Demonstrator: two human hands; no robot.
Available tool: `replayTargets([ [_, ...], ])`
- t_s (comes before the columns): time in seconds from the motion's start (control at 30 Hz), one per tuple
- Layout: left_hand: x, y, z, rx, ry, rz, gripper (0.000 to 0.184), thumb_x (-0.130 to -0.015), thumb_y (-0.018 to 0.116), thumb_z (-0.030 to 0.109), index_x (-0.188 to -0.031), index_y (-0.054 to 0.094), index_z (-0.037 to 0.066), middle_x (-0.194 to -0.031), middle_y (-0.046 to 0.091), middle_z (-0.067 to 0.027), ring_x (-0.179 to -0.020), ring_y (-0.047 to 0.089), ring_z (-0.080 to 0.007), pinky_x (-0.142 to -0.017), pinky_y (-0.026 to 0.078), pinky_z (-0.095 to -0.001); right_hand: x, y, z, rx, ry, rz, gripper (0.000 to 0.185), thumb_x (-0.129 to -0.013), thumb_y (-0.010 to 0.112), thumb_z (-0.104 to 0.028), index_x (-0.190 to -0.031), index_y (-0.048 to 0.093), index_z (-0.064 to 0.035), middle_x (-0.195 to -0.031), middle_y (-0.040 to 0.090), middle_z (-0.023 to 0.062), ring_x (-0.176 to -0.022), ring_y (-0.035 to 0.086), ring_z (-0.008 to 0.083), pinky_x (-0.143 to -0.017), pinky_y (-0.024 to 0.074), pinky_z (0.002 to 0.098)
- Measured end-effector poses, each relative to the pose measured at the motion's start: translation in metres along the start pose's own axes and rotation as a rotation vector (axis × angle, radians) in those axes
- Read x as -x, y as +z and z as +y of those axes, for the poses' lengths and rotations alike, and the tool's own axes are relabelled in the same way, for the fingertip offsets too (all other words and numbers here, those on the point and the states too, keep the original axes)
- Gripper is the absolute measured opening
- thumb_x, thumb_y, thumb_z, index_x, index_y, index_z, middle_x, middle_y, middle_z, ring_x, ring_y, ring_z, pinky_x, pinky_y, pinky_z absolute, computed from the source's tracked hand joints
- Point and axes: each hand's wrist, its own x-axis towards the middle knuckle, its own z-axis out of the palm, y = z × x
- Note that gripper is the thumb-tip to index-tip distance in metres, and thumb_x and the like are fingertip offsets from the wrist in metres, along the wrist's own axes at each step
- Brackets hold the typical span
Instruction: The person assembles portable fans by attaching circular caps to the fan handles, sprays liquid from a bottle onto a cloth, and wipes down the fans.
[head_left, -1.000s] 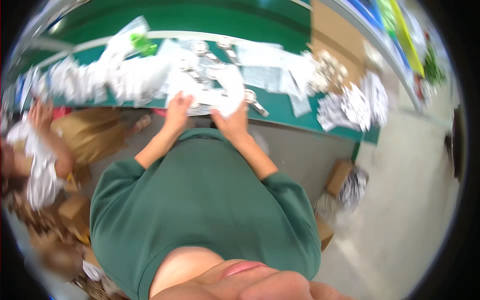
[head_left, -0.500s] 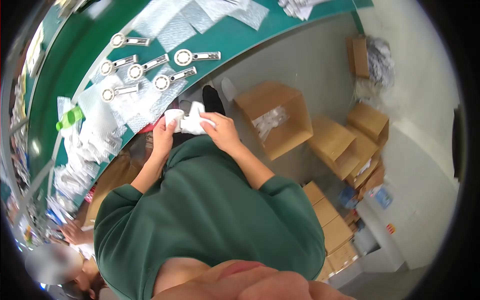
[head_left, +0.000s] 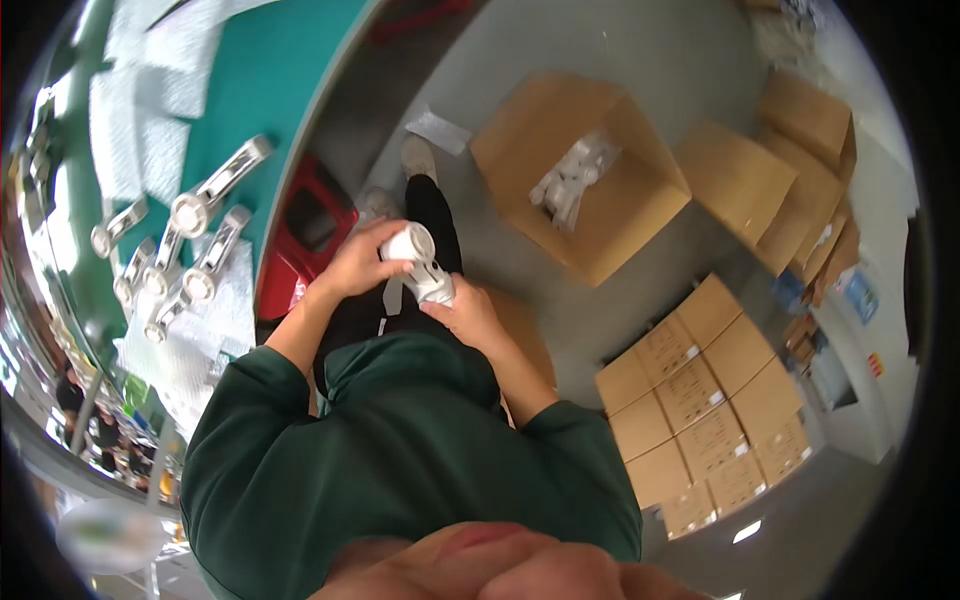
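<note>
Both of my hands hold a white device (head_left: 408, 246) with a round head and a handle, in front of my legs. My left hand (head_left: 360, 262) is closed round the head. At the other end, my right hand (head_left: 470, 312) grips the handle, which has a pale covering I cannot make out clearly. Several similar white and silver devices (head_left: 190, 213) with round heads lie on the green table (head_left: 262, 70) to my left, some of them on wrapping sheets.
Beyond my hands, an open carton (head_left: 622, 215) on the floor holds white wrapped items (head_left: 575, 178). More open cartons (head_left: 735, 180) stand to its right, near stacked closed boxes (head_left: 690, 385). A red stool (head_left: 300, 225) is beside the table. Bubble-wrap sheets (head_left: 165, 95) cover part of the tabletop.
My view has turned right, toward the cartons, and the table has shifted left. My right hand has gone from a loose white wrapping to the handle end of the device.
</note>
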Motion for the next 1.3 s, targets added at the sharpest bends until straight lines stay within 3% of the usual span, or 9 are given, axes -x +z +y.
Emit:
replayTargets([
  [0.17, -0.026, 0.040, -0.045, 0.245, -0.201, 0.074, 0.068, -0.080, 0.079, 0.034, -0.133, 0.053, 0.000, -0.119, 0.064, -0.0133, -0.113, 0.059, -0.0189, -0.099, 0.044, -0.0323, -0.014, 0.018, 0.039, -0.493, -0.014, 0.515, 0.045, -0.088, 0.073, -0.037, -0.109, 0.061, 0.0017, -0.086, 0.071, 0.0152, -0.079, 0.071, 0.0273, -0.070, 0.0539, 0.0384],
  [0.33, -0.043, 0.033, -0.057, 0.359, -0.131, -0.154, 0.070, -0.080, 0.079, 0.033, -0.137, 0.051, 0.002, -0.121, 0.064, -0.0082, -0.114, 0.058, -0.0159, -0.100, 0.044, -0.0325, -0.021, 0.021, 0.071, -1.399, 0.092, -0.275, 0.034, -0.092, 0.066, -0.015, -0.121, 0.059, 0.0016, -0.106, 0.067, 0.0076, -0.097, 0.063, 0.0150, -0.088, 0.0497, 0.0313],
  [0.43, -0.078, 0.037, -0.074, 0.256, -0.182, -0.384, 0.082, -0.076, 0.080, 0.048, -0.137, 0.051, 0.002, -0.124, 0.060, -0.0075, -0.117, 0.056, -0.0172, -0.102, 0.043, -0.0337, -0.035, 0.040, 0.100, -1.571, 0.133, -0.422, 0.044, -0.088, 0.068, -0.017, -0.127, 0.054, -0.0009, -0.101, 0.066, 0.0042, -0.083, 0.065, 0.0136, -0.065, 0.0528, 0.0282],
  [0.5, -0.122, 0.039, -0.119, -0.059, 0.041, -0.489, 0.079, -0.079, 0.077, 0.049, -0.139, 0.052, 0.006, -0.129, 0.061, -0.0108, -0.120, 0.056, -0.0213, -0.104, 0.042, -0.0365, -0.049, 0.059, 0.116, -1.573, 0.209, -0.230, 0.045, -0.086, 0.068, -0.017, -0.126, 0.054, -0.0029, -0.097, 0.064, 0.0025, -0.077, 0.063, 0.0108, -0.054, 0.0488, 0.0256],
  [0.57, -0.169, 0.056, -0.198, 0.299, -0.170, -0.313, 0.067, -0.081, 0.075, 0.047, -0.132, 0.058, 0.006, -0.127, 0.063, -0.0135, -0.122, 0.056, -0.0279, -0.103, 0.043, -0.0405, -0.075, 0.093, 0.136, -1.388, 0.259, 0.116, 0.041, -0.085, 0.065, -0.010, -0.124, 0.054, -0.0029, -0.103, 0.063, 0.0055, -0.091, 0.062, 0.0134, -0.079, 0.0523, 0.0300],
  [0.63, -0.228, 0.075, -0.264, -0.304, -0.319, -0.059, 0.062, -0.081, 0.074, 0.045, -0.126, 0.059, 0.006, -0.121, 0.063, -0.0153, -0.119, 0.056, -0.0314, -0.102, 0.043, -0.0437, -0.089, 0.105, 0.158, -1.035, 0.357, 0.204, 0.042, -0.085, 0.065, -0.009, -0.125, 0.053, -0.0022, -0.109, 0.063, 0.0089, -0.100, 0.060, 0.0164, -0.091, 0.0490, 0.0341],
  [0.8, -0.338, 0.168, -0.401, -0.873, -0.175, 0.112, 0.055, -0.077, 0.076, 0.043, -0.118, 0.059, 0.010, -0.113, 0.056, -0.0145, -0.110, 0.056, -0.0319, -0.097, 0.044, -0.0440, -0.093, 0.112, 0.192, -0.856, 0.290, 0.275, 0.055, -0.081, 0.071, -0.017, -0.129, 0.049, -0.0017, -0.117, 0.062, 0.0142, -0.107, 0.060, 0.0235, -0.094, 0.0472, 0.0363],
  [1.03, -0.384, 0.194, -0.492, -0.849, -0.361, 0.442, 0.043, -0.081, 0.071, 0.035, -0.113, 0.058, 0.009, -0.114, 0.059, -0.0131, -0.107, 0.059, -0.0295, -0.091, 0.046, -0.0434, -0.111, 0.109, 0.204, -0.870, 0.351, 0.337, 0.068, -0.082, 0.075, -0.022, -0.137, 0.043, 0.0008, -0.127, 0.058, 0.0151, -0.115, 0.056, 0.0224, -0.099, 0.0430, 0.0364],
  [1.3, -0.217, 0.131, -0.379, -0.390, -0.336, 0.620, 0.031, -0.092, 0.058, 0.032, -0.083, 0.063, 0.002, -0.089, 0.059, -0.0212, -0.087, 0.059, -0.0422, -0.077, 0.047, -0.0511, -0.113, 0.122, 0.200, -0.892, 0.159, 0.384, 0.052, -0.088, 0.067, -0.016, -0.132, 0.048, 0.0035, -0.122, 0.059, 0.0115, -0.109, 0.057, 0.0205, -0.098, 0.0432, 0.0356],
])
